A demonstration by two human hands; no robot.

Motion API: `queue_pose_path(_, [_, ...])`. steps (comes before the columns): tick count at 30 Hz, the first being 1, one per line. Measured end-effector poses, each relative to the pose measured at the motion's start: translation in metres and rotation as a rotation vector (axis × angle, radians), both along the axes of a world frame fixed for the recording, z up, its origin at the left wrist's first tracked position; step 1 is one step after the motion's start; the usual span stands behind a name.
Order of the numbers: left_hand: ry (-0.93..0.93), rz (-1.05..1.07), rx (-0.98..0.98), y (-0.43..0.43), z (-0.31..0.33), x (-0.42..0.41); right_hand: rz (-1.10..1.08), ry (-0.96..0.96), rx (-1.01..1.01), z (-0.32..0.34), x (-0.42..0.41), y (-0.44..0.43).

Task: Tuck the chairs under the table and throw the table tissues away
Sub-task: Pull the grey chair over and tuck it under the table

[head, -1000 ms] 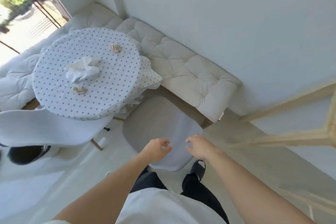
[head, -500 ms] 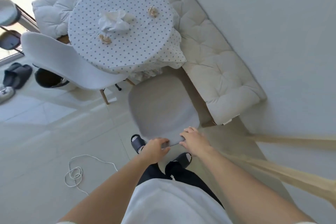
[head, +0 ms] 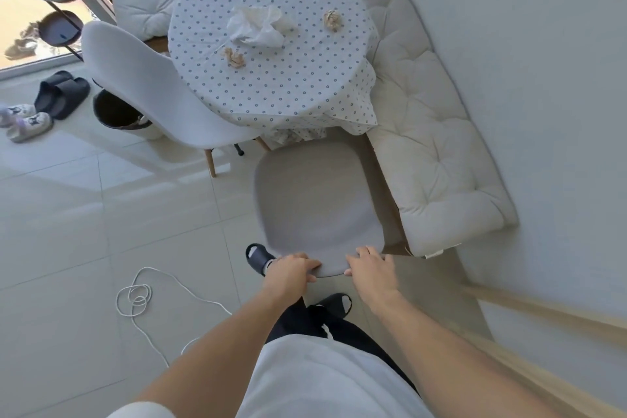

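Note:
A grey chair (head: 315,200) stands in front of me, its seat partly out from the round table (head: 271,85) with a dotted cloth. My left hand (head: 291,270) and my right hand (head: 371,266) both grip the top edge of its backrest. A second white chair (head: 152,92) stands at the table's left side. On the table lie a large crumpled white tissue (head: 259,27) and two small brownish tissue balls (head: 234,57) (head: 333,19).
A cushioned bench (head: 431,153) runs along the wall behind and right of the table. A dark bin (head: 117,112) sits behind the white chair. Slippers (head: 61,93) lie at left, a white cord (head: 142,295) on the tiled floor.
Both hands came down and closed on the grey chair's backrest. My view swung left and down, bringing the floor, cord and slippers into sight.

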State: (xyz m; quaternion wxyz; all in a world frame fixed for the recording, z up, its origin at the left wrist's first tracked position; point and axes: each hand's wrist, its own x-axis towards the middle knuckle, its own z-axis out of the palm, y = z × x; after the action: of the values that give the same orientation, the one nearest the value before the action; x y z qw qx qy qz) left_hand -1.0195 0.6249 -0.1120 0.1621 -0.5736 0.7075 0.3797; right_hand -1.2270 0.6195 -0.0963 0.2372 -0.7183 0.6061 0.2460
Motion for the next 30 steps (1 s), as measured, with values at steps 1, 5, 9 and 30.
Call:
queue_pose_path(1, [-0.009,-0.020,-0.015,-0.005,-0.001,0.001,-0.014,-0.001,0.007,0.000,0.002,-0.002])
queue_pose_path(5, [-0.023,-0.079,-0.051,-0.027,-0.008,0.009,-0.043,0.009,0.006,-0.003,0.011,-0.016])
queue_pose_path(9, [-0.012,-0.138,-0.080,-0.054,-0.010,0.017,-0.078,0.019,0.027,-0.001,0.021,-0.042])
queue_pose_path(30, [0.035,-0.212,-0.156,-0.156,-0.023,-0.004,-0.002,0.140,0.047,-0.008,0.001,-0.158])
